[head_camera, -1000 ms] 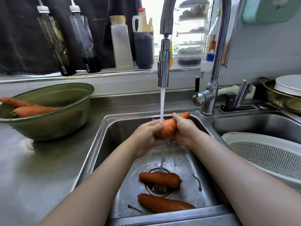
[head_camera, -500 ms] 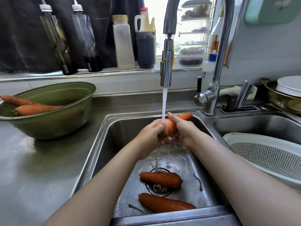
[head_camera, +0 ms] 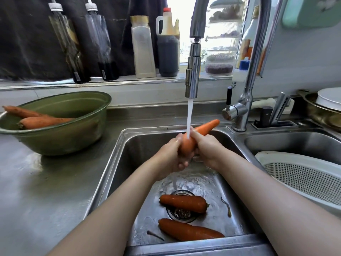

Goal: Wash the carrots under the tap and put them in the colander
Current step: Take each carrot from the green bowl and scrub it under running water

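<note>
Water runs from the tap [head_camera: 192,76] onto an orange carrot [head_camera: 202,131] held over the left sink basin [head_camera: 129,143]. My left hand [head_camera: 172,155] grips its thick lower end. My right hand [head_camera: 206,147] grips its middle, and the thin tip points up and right. Two more carrots [head_camera: 183,200] [head_camera: 188,230] lie on the basin floor by the drain. Two unwashed carrots [head_camera: 42,121] [head_camera: 20,111] rest in a green bowl [head_camera: 60,133] on the counter at left. The white colander [head_camera: 302,174] sits in the right basin, with nothing visible inside it.
Bottles [head_camera: 143,47] line the window ledge behind the sink. The tap's lever [head_camera: 229,100] and a soap holder [head_camera: 275,115] stand behind the basins. A pan holding a white dish [head_camera: 326,106] sits at the far right. Small carrot scraps [head_camera: 226,205] lie in the basin.
More of the carrot's thin end now sticks out above my right hand, and my hands have shifted slightly along it under the stream.
</note>
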Motion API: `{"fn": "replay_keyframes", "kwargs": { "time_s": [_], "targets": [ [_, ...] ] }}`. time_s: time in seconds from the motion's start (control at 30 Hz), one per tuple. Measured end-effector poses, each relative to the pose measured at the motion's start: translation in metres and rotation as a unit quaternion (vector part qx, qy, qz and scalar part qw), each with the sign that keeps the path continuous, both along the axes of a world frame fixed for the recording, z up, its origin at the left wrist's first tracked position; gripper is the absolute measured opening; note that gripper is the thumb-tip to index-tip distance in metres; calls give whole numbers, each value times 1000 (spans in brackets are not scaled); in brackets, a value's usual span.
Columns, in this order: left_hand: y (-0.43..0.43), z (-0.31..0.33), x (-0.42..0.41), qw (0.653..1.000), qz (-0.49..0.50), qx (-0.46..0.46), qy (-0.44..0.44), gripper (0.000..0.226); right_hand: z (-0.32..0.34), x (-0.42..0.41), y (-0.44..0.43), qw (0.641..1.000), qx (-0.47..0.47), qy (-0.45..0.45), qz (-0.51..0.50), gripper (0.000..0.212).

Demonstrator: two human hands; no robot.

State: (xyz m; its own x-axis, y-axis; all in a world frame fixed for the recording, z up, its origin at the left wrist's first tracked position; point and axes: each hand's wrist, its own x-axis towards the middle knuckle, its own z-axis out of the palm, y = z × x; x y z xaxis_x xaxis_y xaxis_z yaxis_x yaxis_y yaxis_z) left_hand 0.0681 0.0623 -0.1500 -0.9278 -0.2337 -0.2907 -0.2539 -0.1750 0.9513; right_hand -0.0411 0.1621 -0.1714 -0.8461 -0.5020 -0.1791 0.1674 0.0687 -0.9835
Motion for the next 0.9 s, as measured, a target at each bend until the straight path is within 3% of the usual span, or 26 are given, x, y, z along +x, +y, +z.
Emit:
{"fn": "replay_keyframes", "kwargs": {
  "time_s": [0.1, 0.2, 0.33, 0.53, 0.7, 0.8, 0.9],
  "targets": [
    [3, 4, 4, 998, -15, -61, 24, 25, 1, 1, 0, 999, 25, -9, -18, 62],
    [6, 3, -2, 994, 46, -95, 17, 34, 4, 7, 3, 999, -38, -26, 10, 52],
    [-3, 0, -6, 995, 83, -35, -45, 60, 11, 12, 9, 993, -92, -5, 74, 33],
    [-13, -3, -2, 993, -23, 110, -29, 60, 10, 6, 10, 998, -49, -14, 39, 36],
    [-2, 2, 0, 999, 22, 34, 35, 31, 11, 4, 5, 999, -33, 6, -11, 42],
    [5, 4, -2, 996, 75, -33, 19, 45, 11, 10, 1, 999, -46, 12, 7, 40],
    [4, 1, -4, 996, 65, -69, 0, 59, 10, 11, 1, 999, -43, 18, 7, 34]
  ]
}}
